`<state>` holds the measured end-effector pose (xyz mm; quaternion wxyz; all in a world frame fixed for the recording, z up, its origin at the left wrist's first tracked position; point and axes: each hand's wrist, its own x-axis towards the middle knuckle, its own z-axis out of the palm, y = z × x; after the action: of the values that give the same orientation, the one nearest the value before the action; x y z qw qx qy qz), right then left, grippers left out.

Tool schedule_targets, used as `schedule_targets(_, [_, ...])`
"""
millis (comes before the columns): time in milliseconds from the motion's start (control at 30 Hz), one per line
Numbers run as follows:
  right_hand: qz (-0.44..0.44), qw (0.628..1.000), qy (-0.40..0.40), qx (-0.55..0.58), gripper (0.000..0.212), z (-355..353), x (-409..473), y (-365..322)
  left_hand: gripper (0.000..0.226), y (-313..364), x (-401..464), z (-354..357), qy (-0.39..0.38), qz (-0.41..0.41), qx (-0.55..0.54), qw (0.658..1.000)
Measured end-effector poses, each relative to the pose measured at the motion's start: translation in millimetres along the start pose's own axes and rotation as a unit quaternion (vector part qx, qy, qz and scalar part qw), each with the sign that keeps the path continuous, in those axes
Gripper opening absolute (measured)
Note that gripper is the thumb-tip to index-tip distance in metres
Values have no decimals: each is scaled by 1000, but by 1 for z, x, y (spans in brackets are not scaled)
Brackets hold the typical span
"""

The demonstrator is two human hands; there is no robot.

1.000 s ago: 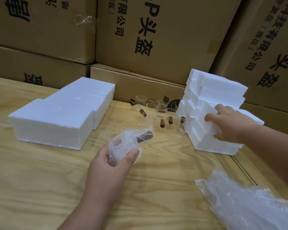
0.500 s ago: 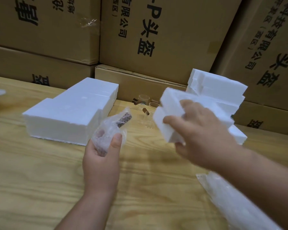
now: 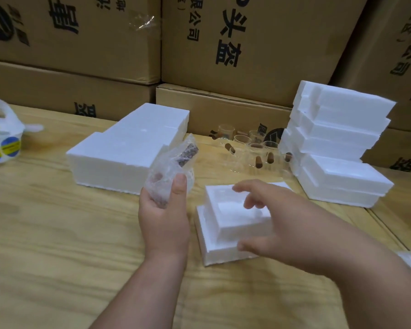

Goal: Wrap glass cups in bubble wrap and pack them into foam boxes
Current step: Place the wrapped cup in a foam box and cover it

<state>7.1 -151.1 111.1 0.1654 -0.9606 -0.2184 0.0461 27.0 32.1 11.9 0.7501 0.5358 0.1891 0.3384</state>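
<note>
The left hand (image 3: 163,217) grips a bubble-wrapped cup (image 3: 170,173) above mid-bench. The right hand (image 3: 278,224), fingers spread, thumb touching its edge, hovers over a foam box (image 3: 220,230), lifted from the right-edge stack (image 3: 337,150) half a second ago, now on the bench (image 3: 57,233).

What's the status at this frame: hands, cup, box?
Left hand grips bubble-wrapped cup. Right hand open over foam box on the table, lid on. Nothing in the way.
</note>
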Motion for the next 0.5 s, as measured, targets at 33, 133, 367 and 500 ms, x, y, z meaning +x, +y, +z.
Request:
schedule_targets(33, [13, 1000, -5, 7, 72, -4, -2, 6, 61, 0, 0, 0, -4, 4, 0, 1000])
schedule_targets(133, [45, 997, 20, 53, 62, -12, -2, 25, 59, 0, -1, -1, -22, 12, 1, 1000])
schedule_targets(367, [271, 942, 89, 177, 38, 0, 19, 75, 67, 2, -8, 4, -94, 4, 12, 995])
schedule_targets(500, [286, 927, 86, 226, 19, 5, 20, 87, 65, 0, -8, 3, -106, 1, 20, 994])
